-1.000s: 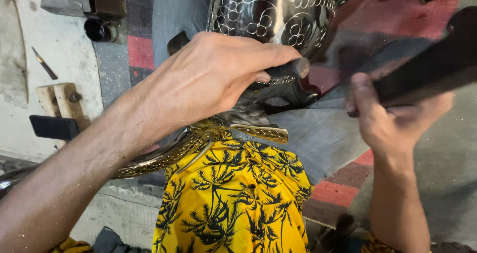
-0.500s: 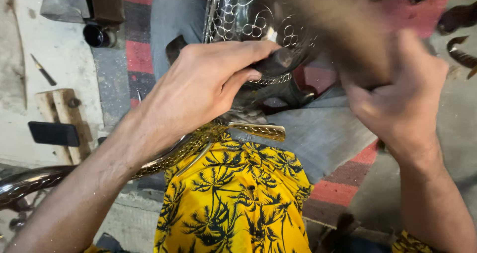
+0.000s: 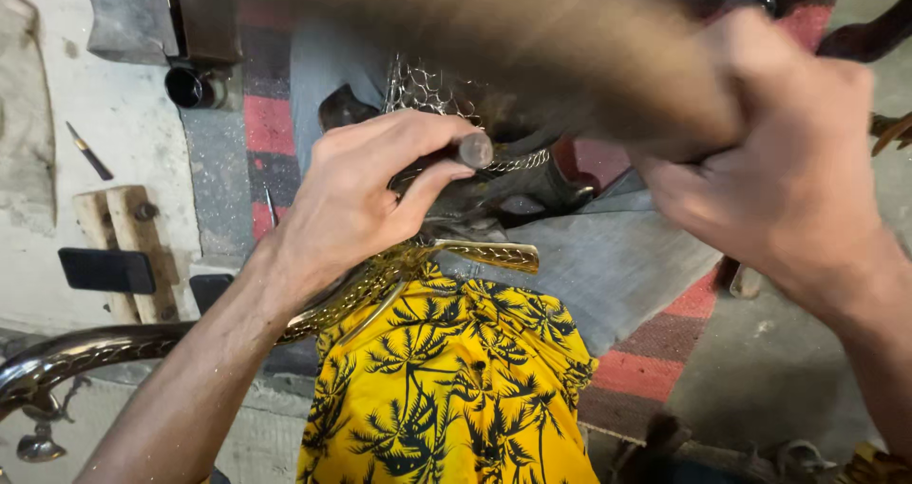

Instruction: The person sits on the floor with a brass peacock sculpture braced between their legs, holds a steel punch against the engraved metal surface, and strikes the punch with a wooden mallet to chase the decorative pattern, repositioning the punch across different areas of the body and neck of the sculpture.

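Place: metalworking workshop, floor-level | evidence: my chisel (image 3: 446, 161) on embossed metalwork (image 3: 427, 94); wooden block (image 3: 119, 232) and small hand tool (image 3: 88, 151) on dusty concrete floor (image 3: 123, 113); brass ornamental piece (image 3: 399, 265) across my lap.

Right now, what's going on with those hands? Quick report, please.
Left hand grips a punch on the patterned metalwork. Right hand grips a blurred wooden mallet above it. Nothing between them.

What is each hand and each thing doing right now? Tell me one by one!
left hand: closed around a chisel, holding it against the metal.
chisel: gripped, blunt end sticking out of the fist.
right hand: closed on a wooden mallet.
wooden mallet: raised, blurred.
patterned metal piece: lying under the chisel.
yellow cloth: draped over the lap.
small tool: lying untouched on the floor.
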Tool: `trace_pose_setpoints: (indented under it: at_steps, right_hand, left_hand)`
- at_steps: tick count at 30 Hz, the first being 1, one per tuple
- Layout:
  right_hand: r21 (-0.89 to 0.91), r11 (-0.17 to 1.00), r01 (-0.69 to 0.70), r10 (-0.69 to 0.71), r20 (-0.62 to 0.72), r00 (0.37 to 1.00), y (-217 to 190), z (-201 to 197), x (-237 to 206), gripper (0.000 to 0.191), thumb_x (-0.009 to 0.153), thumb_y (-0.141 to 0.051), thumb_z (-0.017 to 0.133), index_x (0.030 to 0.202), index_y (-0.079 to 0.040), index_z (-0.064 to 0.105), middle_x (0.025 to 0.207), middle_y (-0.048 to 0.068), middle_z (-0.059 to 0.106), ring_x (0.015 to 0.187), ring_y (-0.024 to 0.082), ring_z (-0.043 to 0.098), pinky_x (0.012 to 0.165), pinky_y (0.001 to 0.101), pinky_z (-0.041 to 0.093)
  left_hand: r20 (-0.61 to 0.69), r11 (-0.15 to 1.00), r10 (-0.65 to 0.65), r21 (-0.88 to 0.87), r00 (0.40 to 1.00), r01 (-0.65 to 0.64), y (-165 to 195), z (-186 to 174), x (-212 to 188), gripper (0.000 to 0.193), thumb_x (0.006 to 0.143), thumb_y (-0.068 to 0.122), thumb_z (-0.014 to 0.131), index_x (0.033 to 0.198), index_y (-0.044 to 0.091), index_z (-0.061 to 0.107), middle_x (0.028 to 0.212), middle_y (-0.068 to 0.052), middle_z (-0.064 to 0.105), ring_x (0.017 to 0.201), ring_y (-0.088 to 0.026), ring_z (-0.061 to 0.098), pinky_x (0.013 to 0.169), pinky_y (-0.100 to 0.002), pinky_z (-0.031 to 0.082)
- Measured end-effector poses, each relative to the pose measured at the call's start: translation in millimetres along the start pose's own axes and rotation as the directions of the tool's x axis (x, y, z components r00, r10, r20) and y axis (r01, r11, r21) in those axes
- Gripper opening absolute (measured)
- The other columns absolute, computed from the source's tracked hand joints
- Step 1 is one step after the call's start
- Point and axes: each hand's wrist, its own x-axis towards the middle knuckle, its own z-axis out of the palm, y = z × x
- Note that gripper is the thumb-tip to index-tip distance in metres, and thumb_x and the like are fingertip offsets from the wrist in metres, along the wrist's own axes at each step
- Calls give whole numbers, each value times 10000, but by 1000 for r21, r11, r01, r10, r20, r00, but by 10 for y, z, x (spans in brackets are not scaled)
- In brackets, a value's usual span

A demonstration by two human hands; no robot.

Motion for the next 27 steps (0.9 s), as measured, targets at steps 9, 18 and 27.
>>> trace_pose_setpoints:
  at_steps: [9, 18, 27]
  right_hand:
    - [-181, 979, 89, -73, 96, 993, 31, -126, 151, 293, 741, -101, 818, 953, -62, 620, 810, 107, 670, 706, 300, 673, 600, 421, 510]
    - [-93, 991, 93, -74, 190, 979, -30, -326, 273, 335, 700, -159, 782, 937, -99, 554, 793, 83, 632, 735, 348, 662, 608, 476, 505]
    - [-98, 988, -123, 132, 91, 987, 184, -199, -120, 334, 696, -100, 781, 963, -80, 581, 819, 118, 654, 729, 370, 652, 590, 470, 488]
  left_hand:
    - [5, 999, 14, -50, 1000, -14, -144, -10, -91, 297, 929, -19, 771, 1209, 42, 693, 1174, -128, 738, 1101, -282, 739, 968, -360, 589]
    - [-72, 996, -83, -29, 994, 81, -75, 17, -36, 271, 857, 46, 767, 1125, 35, 725, 1131, -107, 745, 1099, -229, 698, 981, -381, 539]
    - [-184, 994, -106, 10, 977, 110, 32, -21, 77, 209, 886, 4, 831, 1054, -4, 708, 995, -122, 769, 910, -155, 743, 816, -266, 598]
